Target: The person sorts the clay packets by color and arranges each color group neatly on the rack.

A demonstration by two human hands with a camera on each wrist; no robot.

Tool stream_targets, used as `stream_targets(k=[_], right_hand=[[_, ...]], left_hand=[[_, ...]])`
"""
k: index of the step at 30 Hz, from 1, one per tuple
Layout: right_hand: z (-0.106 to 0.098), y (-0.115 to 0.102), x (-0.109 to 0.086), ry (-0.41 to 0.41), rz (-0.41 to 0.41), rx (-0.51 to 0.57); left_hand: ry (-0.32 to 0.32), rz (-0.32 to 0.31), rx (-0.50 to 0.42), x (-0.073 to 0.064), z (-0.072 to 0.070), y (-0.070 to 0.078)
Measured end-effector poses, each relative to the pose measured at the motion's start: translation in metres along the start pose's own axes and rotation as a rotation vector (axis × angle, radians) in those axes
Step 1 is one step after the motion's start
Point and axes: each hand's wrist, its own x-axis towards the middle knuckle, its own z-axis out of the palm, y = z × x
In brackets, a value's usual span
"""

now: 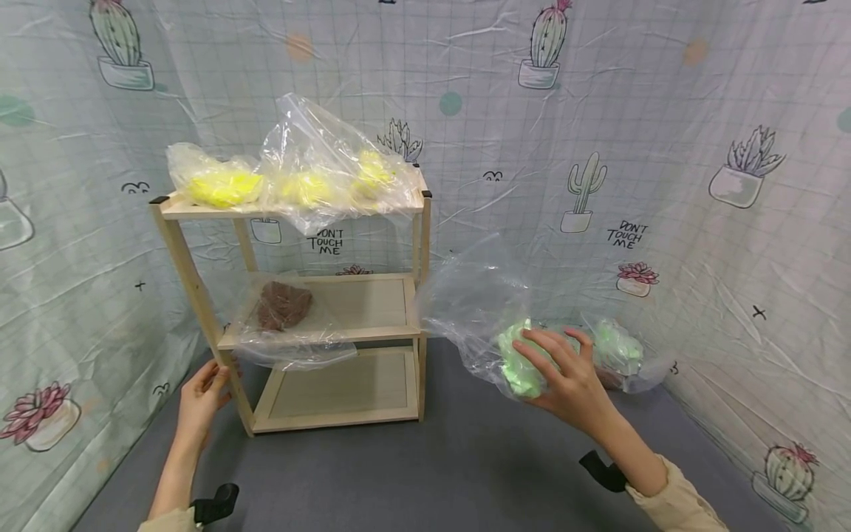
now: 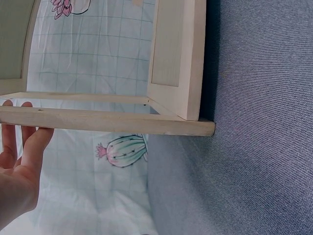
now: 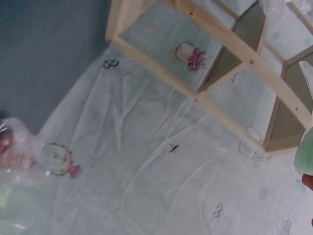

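My left hand (image 1: 199,397) grips the left front post of a three-tier wooden shelf (image 1: 229,391), below its middle board. In the left wrist view, the fingers and thumb (image 2: 35,149) lie on opposite sides of that post. To the right of the shelf, my right hand (image 1: 573,383) holds a clear plastic bag with a light green lump (image 1: 515,362) inside, raised above the floor. The bag's loose top spreads left toward the shelf. Only a fingertip and part of the green bag (image 3: 305,154) show at the right wrist view's edge.
Bags with yellow lumps (image 1: 226,189) line the top board. A bagged brown lump (image 1: 284,304) lies on the left of the middle board. Behind my right hand, another green bag (image 1: 617,347) rests near something brown. Cactus-print cloth (image 1: 492,111) hangs around the grey surface (image 1: 399,480).
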Motion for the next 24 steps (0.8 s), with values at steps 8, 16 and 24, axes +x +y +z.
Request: stream_targets(k=[8,16,24], right_hand=[[0.018,-0.01,0.022,-0.006,-0.052,0.001],[0.035,-0.024,0.041,-0.03,-0.073,-0.048],[0.057,-0.035,0.056,-0.082,-0.061,-0.061]], left_hand=[[-0.011,0.007,0.0,0.003,-0.003,-0.008],[0.021,-0.002,0.022,-0.012,0.012,0.025],[-0.002,-0.02,-0.016,0.019,-0.018,-0.044]])
